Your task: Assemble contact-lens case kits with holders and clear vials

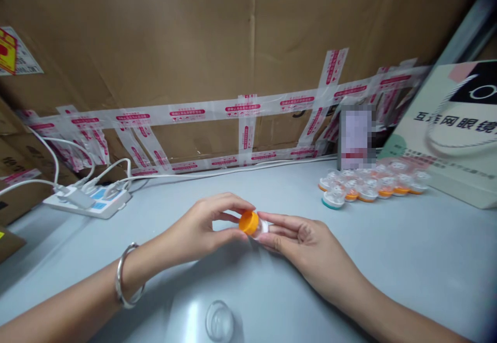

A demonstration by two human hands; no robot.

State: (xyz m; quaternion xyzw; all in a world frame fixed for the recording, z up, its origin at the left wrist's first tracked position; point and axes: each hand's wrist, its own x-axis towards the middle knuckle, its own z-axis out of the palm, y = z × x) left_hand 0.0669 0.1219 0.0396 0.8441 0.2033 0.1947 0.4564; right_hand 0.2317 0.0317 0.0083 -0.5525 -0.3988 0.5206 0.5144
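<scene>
Between my hands, a little above the table, is a small clear container with an orange cap (248,223), lying tilted with the cap toward the left. My left hand (217,221) has its thumb and fingers closed around the cap. From the other side my right hand (298,237) grips the pale, clear body, its thumb in front and fingers behind. Part of the body is covered by the right fingers. Closer to me, a small clear glass cup (219,322) stands on the table.
A cluster of clear-topped cases with orange and teal bases (370,185) sits at the right, before an upright phone-like object (354,138). A printed paper bag (458,131) stands behind. A power strip (93,198) with white cables lies left. Taped cardboard (174,48) walls the back.
</scene>
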